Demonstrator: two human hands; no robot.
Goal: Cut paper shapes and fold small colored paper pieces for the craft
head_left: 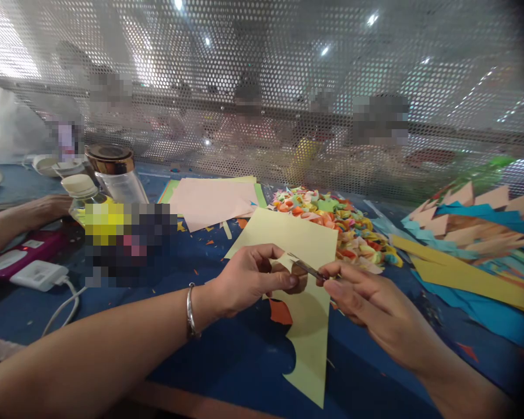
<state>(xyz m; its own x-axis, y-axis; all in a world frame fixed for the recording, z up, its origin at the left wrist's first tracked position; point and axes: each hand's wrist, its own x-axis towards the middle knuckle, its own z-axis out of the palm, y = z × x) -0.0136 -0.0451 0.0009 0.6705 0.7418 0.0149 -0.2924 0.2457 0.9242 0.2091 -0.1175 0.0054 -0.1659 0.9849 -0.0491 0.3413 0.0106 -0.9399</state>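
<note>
My left hand pinches a small piece of pale yellow paper between thumb and fingers. In my right hand is a pair of scissors, its blades pointing left and meeting the edge of that piece. The scissor handles are mostly covered by my fingers. Below both hands lies a larger pale yellow sheet with curved cut-outs along its left edge. An orange paper scrap rests beside it, under my left hand.
Colourful paper pieces form a heap behind my hands. Pink sheets lie back left; blue and yellow paper is stacked right. A bottle, a glass jar and a power strip stand left, near another person's hand.
</note>
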